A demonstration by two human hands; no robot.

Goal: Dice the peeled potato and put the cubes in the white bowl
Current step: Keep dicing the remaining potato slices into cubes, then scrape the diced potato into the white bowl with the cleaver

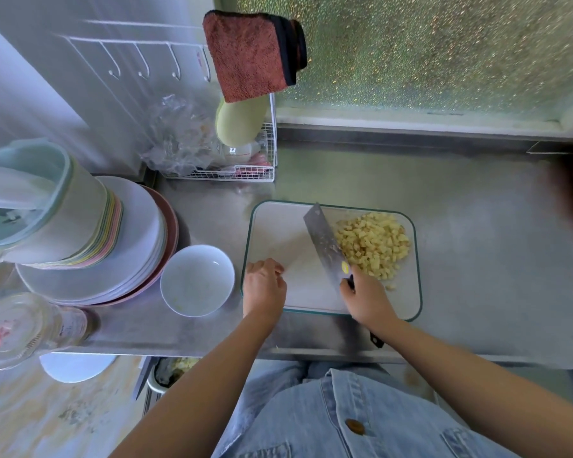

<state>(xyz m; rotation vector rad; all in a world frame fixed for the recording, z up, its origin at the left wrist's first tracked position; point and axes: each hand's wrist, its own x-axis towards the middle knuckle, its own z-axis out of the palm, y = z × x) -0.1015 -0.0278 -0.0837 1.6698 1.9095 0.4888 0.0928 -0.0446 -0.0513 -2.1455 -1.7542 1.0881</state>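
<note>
Shirt (344, 408): denim, buttoned.
Left hand (265, 285): fingers loosely curled, nothing held, rested on cutting board (278, 233).
Right hand (366, 297): fingers wrapped round cleaver (323, 241) handle.
Potato cubes (372, 242): pale yellow, heaped right of blade.
White bowl (197, 280): glossy, faint specks inside, set left of board on steel counter (477, 259).

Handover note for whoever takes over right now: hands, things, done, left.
Left hand: empty, fingers loosely curled, resting on the left edge of the white green-rimmed cutting board.
Right hand: grips the black handle of the broad steel cleaver, blade against the left side of the pile of pale yellow potato cubes on the board's right half.
Round white bowl: on the steel counter left of the board, no cubes in it.
Done: dicing, apparently; no uncut potato visible.
Left: move all cubes into the bowl.
</note>
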